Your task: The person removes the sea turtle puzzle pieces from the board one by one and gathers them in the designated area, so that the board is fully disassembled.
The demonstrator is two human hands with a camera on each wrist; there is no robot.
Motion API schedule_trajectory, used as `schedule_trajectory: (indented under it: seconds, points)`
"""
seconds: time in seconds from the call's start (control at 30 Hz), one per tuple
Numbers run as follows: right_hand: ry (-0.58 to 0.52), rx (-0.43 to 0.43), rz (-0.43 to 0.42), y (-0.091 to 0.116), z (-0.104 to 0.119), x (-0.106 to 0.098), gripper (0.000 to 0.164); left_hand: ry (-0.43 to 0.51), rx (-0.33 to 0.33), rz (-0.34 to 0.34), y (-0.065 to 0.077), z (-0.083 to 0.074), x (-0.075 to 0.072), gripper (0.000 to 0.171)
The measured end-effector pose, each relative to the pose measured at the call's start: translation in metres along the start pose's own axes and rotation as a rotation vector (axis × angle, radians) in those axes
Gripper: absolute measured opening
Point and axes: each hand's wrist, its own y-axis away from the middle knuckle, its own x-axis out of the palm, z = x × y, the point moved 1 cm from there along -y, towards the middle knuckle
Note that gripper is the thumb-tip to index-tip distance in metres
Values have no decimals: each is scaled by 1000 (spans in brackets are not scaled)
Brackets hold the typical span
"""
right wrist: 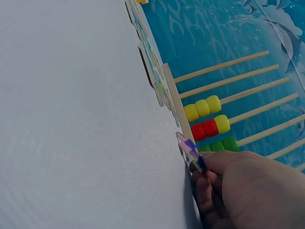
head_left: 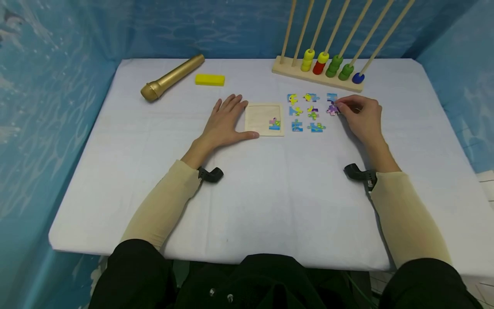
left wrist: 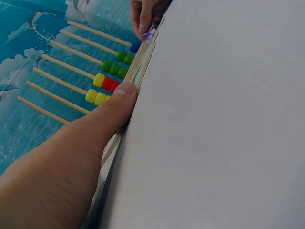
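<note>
My left hand (head_left: 227, 122) lies spread at the left side of a square wooden puzzle tray (head_left: 256, 119), thumb along its lower edge and fingertips at its upper left. One pink, green and blue puzzle piece (head_left: 275, 124) sits in the tray's lower right corner. Between thumb and fingers, my right hand (head_left: 360, 116) pinches a purple puzzle piece (right wrist: 189, 147), tilted up in the right wrist view. Just beyond it lies a blue piece (head_left: 331, 97). Several loose pieces (head_left: 296, 125) are laid out in rows between the tray and my right hand.
Behind the pieces stands a wooden bead rack (head_left: 316, 76) with tall rods and yellow, red, green and blue beads. A gold microphone (head_left: 172, 78) and a yellow block (head_left: 209, 80) lie at the back left of the white-covered table (head_left: 270, 193).
</note>
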Motion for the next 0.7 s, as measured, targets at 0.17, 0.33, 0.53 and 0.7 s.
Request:
schedule_trajectory:
  seconds: [0.17,0.33,0.53,0.7]
  points:
    - [32,-4,-18,3,-3,0,38,-11,-7,2,0,-1,2,111]
    - [44,1,-47,2,-4,-1,39,3,-8,2,1,-1,2,111]
    - [48,-14,-113,2,-4,-1,36,5,1,-5,1,-1,1,111]
    - [49,-4,-181,3,-4,1,33,7,-2,3,2,0,0,110]
